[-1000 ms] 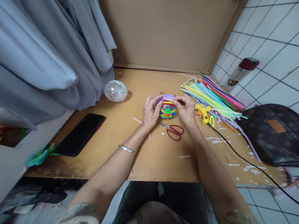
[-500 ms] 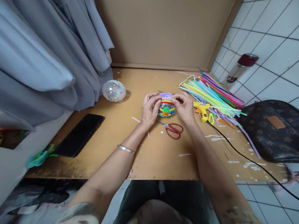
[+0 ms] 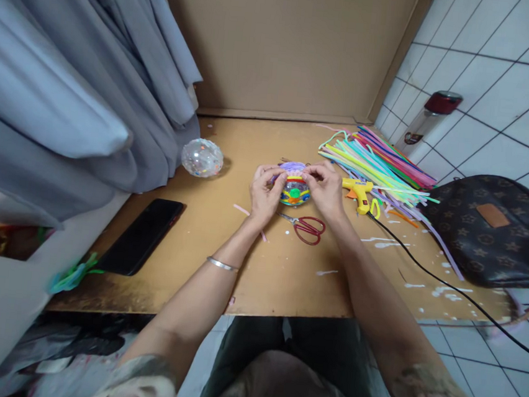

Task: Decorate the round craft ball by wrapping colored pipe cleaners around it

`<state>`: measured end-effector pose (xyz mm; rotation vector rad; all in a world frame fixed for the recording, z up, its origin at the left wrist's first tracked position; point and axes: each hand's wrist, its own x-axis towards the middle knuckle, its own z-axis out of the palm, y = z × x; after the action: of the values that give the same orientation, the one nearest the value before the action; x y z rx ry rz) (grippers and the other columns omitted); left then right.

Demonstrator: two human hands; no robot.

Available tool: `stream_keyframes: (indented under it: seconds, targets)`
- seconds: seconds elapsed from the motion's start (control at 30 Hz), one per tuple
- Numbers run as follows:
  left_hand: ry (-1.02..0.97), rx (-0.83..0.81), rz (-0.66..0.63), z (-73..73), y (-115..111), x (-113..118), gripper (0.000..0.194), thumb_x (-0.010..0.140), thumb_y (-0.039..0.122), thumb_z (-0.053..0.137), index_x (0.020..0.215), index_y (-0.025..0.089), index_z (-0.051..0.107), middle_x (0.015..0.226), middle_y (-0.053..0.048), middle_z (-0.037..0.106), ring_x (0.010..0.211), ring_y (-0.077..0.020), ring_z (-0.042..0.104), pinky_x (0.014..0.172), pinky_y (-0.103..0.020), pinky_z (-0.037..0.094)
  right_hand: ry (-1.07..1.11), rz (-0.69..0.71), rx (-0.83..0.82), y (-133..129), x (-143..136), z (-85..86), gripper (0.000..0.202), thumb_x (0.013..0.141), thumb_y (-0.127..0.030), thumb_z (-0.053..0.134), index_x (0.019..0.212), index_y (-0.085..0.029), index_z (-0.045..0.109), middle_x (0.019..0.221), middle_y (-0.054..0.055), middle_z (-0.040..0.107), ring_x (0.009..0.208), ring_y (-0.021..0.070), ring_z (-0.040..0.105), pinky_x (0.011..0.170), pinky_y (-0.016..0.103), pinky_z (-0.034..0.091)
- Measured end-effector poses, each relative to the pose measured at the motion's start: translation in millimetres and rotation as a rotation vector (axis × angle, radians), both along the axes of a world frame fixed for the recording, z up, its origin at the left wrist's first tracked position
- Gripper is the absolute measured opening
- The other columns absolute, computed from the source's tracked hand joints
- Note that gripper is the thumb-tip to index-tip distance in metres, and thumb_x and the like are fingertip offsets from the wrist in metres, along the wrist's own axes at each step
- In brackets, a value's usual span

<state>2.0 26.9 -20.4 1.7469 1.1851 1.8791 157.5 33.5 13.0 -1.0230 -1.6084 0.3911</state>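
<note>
A clear ball (image 3: 295,194) wrapped in bands of coloured pipe cleaners, with purple at its top, is between my two hands over the table. My left hand (image 3: 266,189) is closed on its left side, thumb and fingers at the upper band. From the right, my right hand (image 3: 324,188) pinches the same band near the purple part. The fingertips partly cover the ball's upper edge. Red-handled scissors (image 3: 308,229) lie just below it, and a thin pink strip (image 3: 241,210) lies partly under my left wrist.
A second clear ball (image 3: 202,157) sits at the left by the grey curtain (image 3: 163,89). A black phone (image 3: 143,237) lies front left. To the right are a yellow glue gun (image 3: 362,196) with its cord, a pile of pipe cleaners (image 3: 375,162), a brown bag (image 3: 495,230) and a bottle (image 3: 424,120).
Both hands stay on the ball, with only slight finger shifts along the upper band. The whole view has moved a little; nothing else visibly differs.
</note>
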Motion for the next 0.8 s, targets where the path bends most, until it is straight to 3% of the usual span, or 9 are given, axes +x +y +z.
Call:
stream_keyframes:
  seconds: [0.43,0.8]
  targets:
    - [0.021,-0.010,0.007,-1.1,-0.1,-1.3,0.037,0.092,0.055,0.056,0.090,0.022,0.071,0.101,-0.008,0.066,0.100,-0.0195,0.064,0.085,-0.035,0.055,0.006,-0.006,-0.023,-0.1,-0.7,-0.4,0.010,0.082,-0.022,0.062,0.076,-0.021,0.070,0.083,0.002,0.065,0.082,0.0177,0.061,0.078,0.036,0.055]
    - [0.028,-0.047,-0.026,-2.6,-2.0,-1.3,0.033,0.092,0.047,0.058,0.111,0.022,0.065,0.112,-0.008,0.065,0.106,-0.0203,0.064,0.087,-0.033,0.055,0.064,0.033,-0.026,-0.6,-0.4,3.0,0.013,0.078,-0.015,0.062,0.079,-0.019,0.074,0.085,0.004,0.068,0.084,0.0185,0.063,0.080,0.036,0.054]
